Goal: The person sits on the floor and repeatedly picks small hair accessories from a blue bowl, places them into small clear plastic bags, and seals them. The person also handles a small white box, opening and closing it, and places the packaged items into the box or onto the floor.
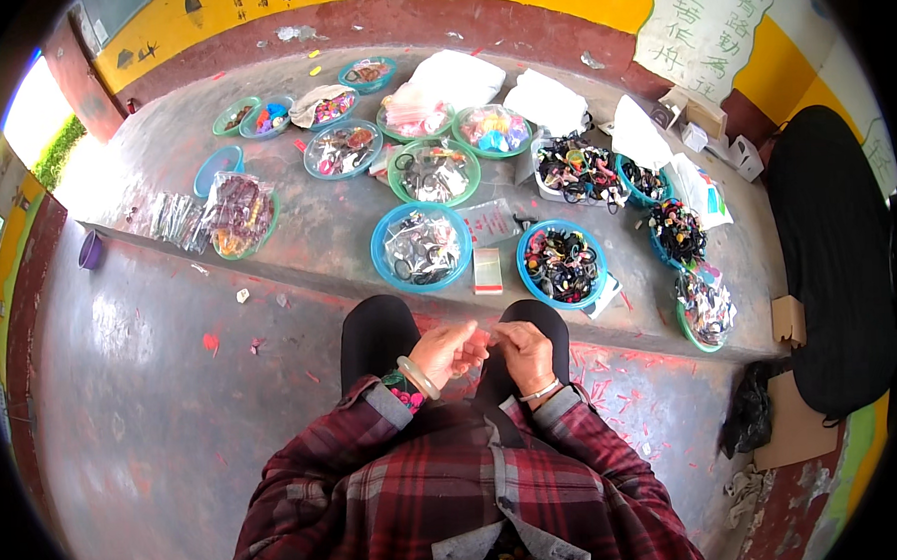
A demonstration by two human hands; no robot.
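My left hand [452,353] and my right hand [525,355] meet above my knees, in front of my plaid jacket. Between their fingertips they pinch a small clear plastic packet [486,335]; what is inside it is too small to tell. A pale bangle sits on my left wrist and a thin bracelet on my right. Just beyond my knees, on a raised concrete step, lies a small stack of clear packets [488,270] between two blue bowls.
Several blue and green round bowls of hair ties and small accessories cover the step [327,240], such as a blue one [422,246] and another [562,264]. White bags [546,101] and cardboard boxes [697,114] lie farther back. A dark seat [833,253] stands at right.
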